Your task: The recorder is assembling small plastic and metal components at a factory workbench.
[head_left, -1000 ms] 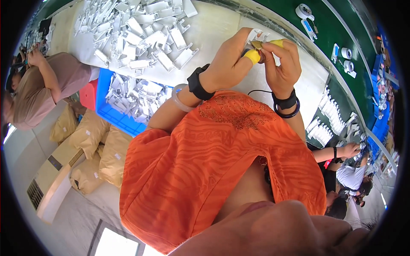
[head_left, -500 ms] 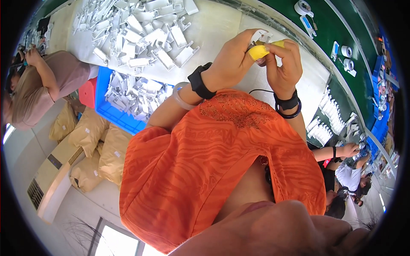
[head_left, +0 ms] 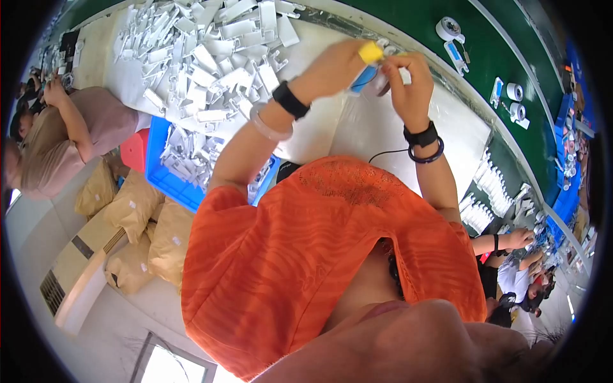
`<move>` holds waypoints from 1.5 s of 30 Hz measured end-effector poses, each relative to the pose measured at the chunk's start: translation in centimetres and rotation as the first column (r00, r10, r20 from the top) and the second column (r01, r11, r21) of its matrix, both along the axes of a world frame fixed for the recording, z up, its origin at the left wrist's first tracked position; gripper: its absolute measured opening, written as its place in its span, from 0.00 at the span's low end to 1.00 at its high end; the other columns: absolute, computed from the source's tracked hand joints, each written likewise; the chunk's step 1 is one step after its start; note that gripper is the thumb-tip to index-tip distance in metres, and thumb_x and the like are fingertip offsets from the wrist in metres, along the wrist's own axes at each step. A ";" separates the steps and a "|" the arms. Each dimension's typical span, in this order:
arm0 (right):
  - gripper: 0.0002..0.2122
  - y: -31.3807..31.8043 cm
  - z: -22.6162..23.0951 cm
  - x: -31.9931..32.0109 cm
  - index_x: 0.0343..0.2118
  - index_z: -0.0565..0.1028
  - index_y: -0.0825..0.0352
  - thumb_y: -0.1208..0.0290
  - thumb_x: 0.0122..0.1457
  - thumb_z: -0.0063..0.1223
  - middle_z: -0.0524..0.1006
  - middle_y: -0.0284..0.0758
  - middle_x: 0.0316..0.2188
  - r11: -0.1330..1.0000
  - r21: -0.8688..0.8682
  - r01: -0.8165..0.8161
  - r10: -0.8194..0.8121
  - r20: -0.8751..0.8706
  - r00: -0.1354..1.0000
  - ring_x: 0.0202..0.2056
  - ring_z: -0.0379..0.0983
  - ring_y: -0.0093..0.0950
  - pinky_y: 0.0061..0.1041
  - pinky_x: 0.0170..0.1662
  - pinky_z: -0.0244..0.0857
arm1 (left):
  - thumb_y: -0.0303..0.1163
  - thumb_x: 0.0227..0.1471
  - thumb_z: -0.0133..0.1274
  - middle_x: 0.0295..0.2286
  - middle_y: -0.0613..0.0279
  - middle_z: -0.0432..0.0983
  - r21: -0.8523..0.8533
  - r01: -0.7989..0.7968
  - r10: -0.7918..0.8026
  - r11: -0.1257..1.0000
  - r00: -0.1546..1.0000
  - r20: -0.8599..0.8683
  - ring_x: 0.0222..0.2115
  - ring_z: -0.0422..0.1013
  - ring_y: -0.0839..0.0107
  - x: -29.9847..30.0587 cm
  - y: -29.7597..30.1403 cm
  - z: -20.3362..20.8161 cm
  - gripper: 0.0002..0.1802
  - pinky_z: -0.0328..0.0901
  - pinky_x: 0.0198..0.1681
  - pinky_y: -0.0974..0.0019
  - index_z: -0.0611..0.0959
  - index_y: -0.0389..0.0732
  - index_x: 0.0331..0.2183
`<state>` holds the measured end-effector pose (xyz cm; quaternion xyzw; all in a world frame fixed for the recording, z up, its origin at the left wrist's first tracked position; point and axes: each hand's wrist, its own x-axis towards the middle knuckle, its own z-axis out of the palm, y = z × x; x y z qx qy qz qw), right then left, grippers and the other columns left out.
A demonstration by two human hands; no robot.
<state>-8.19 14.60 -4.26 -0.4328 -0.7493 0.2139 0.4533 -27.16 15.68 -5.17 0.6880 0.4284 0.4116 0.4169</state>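
Note:
Over the white worktop point(head_left: 377, 131) my two hands meet, fingers close together. My left hand point(head_left: 341, 67), with a yellow cover point(head_left: 370, 52) on a fingertip, is closed around a small white part point(head_left: 385, 45), mostly hidden by the fingers. My right hand point(head_left: 412, 83) is pinched against it from the right; what its fingertips hold is too small and blurred to name. A blue piece point(head_left: 364, 78) with a dark line across it shows just under my left hand; whether it is held or lies there I cannot tell.
White plastic parts point(head_left: 211, 64) lie heaped on the left of the worktop. Below them a blue crate point(head_left: 156, 159) holds more. White rolls point(head_left: 448, 28) and blue-and-white pieces lie on the green surface point(head_left: 408, 22) beyond. Co-workers sit left and right; tan sacks point(head_left: 131, 204) stand at left.
Both hands have moved slightly left and away from me, and my left forearm is stretched out further. The blue piece has come into sight under my left hand.

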 end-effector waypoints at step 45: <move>0.07 -2.3 6.4 1.5 0.34 0.78 0.61 0.67 0.60 0.49 0.76 0.42 0.22 0.734 -0.540 -0.410 0.671 0.485 0.562 0.27 0.74 0.44 0.41 0.30 0.66 | 0.35 0.41 0.60 0.44 0.55 0.75 -0.358 0.422 -0.518 0.833 0.823 -0.232 0.48 0.69 0.57 -0.6 -4.7 0.7 0.28 0.65 0.49 0.60 0.77 0.41 0.48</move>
